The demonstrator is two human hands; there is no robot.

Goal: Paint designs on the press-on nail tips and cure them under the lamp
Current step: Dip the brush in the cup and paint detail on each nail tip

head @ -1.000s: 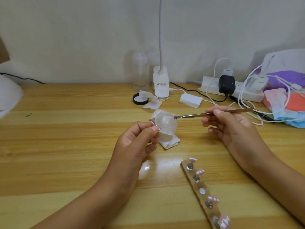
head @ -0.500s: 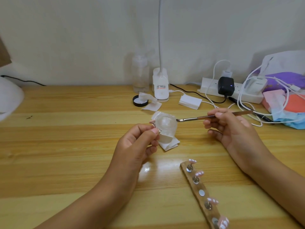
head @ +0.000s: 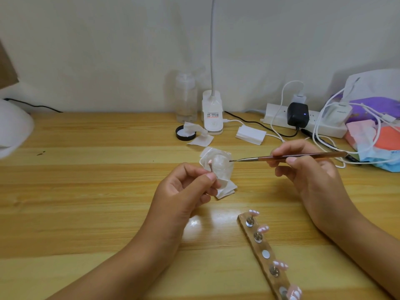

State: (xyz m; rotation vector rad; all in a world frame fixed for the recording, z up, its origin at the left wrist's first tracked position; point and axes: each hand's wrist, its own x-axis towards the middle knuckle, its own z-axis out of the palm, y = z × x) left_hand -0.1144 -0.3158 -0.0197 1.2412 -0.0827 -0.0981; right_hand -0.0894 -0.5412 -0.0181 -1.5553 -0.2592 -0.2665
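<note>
Tabletop (head: 86,213) in light wood fills most of the view, with a pale wall behind it. Far right there's a heap of bags (head: 376,118) in white, purple and pink, with white cables looped over it. Next to that, a white power strip (head: 275,118) lies along the back edge. White clip lamp (head: 213,118) stands mid-back, neck going up out of view, and there's a clear bottle (head: 186,100) just left of it.

Left hand (head: 184,191) is curled, thumb and forefinger pinching a little stand with a pink nail tip (head: 209,163) on top. It's held up right in front of a small clear cup (head: 220,165) that sits on a crumpled white wipe (head: 225,189). Right hand (head: 303,172) grips a thin brush (head: 292,156) pen-style, nearly level, with the tip at the cup's right rim. Can't tell if it's actually touching.

Near the bottom edge a wooden strip (head: 260,246) runs diagonally, holding four more tips (head: 263,228) on metal stands. One bare silver disc (head: 265,254) sits between the second and third.
</note>
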